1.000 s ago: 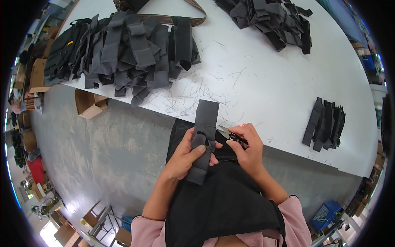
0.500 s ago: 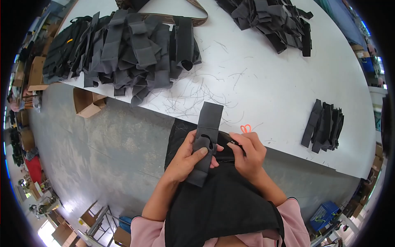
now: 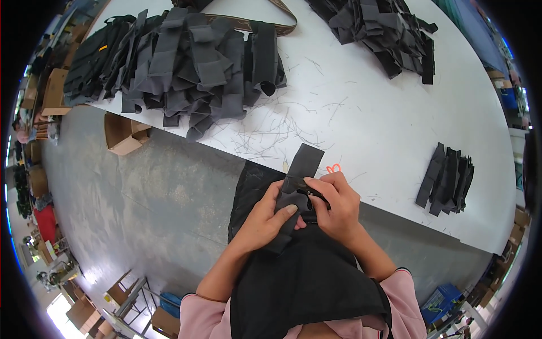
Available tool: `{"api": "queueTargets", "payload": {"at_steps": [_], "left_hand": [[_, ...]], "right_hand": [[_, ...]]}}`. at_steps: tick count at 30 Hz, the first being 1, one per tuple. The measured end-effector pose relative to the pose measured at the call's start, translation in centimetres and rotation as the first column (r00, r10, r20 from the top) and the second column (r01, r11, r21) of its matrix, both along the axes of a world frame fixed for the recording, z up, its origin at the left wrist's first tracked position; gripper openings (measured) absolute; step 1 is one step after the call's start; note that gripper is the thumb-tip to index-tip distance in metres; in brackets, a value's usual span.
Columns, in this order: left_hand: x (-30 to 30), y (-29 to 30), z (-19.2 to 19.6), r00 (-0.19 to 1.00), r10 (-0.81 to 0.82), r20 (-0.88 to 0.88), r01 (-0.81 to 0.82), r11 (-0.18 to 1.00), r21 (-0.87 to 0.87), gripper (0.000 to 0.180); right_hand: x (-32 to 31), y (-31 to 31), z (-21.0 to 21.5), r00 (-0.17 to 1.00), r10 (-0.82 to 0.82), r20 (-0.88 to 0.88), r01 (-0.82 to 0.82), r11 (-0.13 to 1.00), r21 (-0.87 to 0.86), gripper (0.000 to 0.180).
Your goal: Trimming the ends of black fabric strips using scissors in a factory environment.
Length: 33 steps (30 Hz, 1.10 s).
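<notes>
My left hand (image 3: pixel 269 220) is closed on a dark grey fabric strip (image 3: pixel 306 161), thumb on top. The strip's upper end points toward the table, and its lower end hangs over my black apron (image 3: pixel 305 271). Close against the strip, my right hand (image 3: pixel 339 203) pinches a small dark tool (image 3: pixel 310 193) with shiny metal spots. It looks like thread snips, though fingers hide most of it. An orange loop (image 3: pixel 334 168) sticks out beyond the right hand's knuckles.
A white table (image 3: pixel 389 124) spans ahead, scattered with thread scraps (image 3: pixel 276 127). On it lie a large heap of dark strips (image 3: pixel 197 62), another pile (image 3: pixel 378 31) at far right and a small bundle (image 3: pixel 446 179) nearer right. An open cardboard box (image 3: pixel 125 135) stands below the left edge.
My right hand has moved left, bringing the dark tool onto the strip. The strip has tilted, its upper end swinging right. The whole view has shifted slightly.
</notes>
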State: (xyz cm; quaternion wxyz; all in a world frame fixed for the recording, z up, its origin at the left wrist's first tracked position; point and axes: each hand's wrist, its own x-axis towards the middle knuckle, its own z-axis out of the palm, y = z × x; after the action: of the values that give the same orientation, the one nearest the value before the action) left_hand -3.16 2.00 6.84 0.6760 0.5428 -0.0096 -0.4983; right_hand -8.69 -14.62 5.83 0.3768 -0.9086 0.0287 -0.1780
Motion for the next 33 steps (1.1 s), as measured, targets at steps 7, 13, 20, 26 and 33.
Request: {"api": "queueTargets", "payload": {"at_steps": [7, 13, 20, 26, 33], "left_hand": [[0.0, -0.2, 0.3, 1.000, -0.002, -0.025, 0.002, 1.000, 0.000, 0.043], [0.0, 0.0, 0.1, 0.998, 0.009, -0.057, -0.011, 0.999, -0.045, 0.043], [0.2, 0.5, -0.8, 0.988, 0.049, -0.145, -0.073, 0.983, -0.167, 0.043], [0.1, 0.4, -1.0, 0.988, 0.056, -0.144, -0.075, 0.988, -0.133, 0.044], [0.3, 0.3, -2.2, 0.961, 0.157, -0.227, -0.193, 0.970, -0.147, 0.045]], "right_hand": [[0.1, 0.0, -0.2, 1.000, 0.014, 0.018, -0.014, 1.000, -0.019, 0.034], [0.1, 0.2, 0.5, 0.999, -0.033, -0.028, 0.037, 0.989, 0.146, 0.030], [-0.9, -0.9, 0.7, 0.999, -0.037, -0.018, 0.039, 0.989, 0.144, 0.025], [0.1, -0.7, 1.1, 1.000, 0.014, -0.027, -0.011, 0.995, 0.101, 0.023], [-0.7, -1.1, -1.6, 0.967, -0.045, -0.251, 0.184, 0.803, 0.566, 0.014]]}}
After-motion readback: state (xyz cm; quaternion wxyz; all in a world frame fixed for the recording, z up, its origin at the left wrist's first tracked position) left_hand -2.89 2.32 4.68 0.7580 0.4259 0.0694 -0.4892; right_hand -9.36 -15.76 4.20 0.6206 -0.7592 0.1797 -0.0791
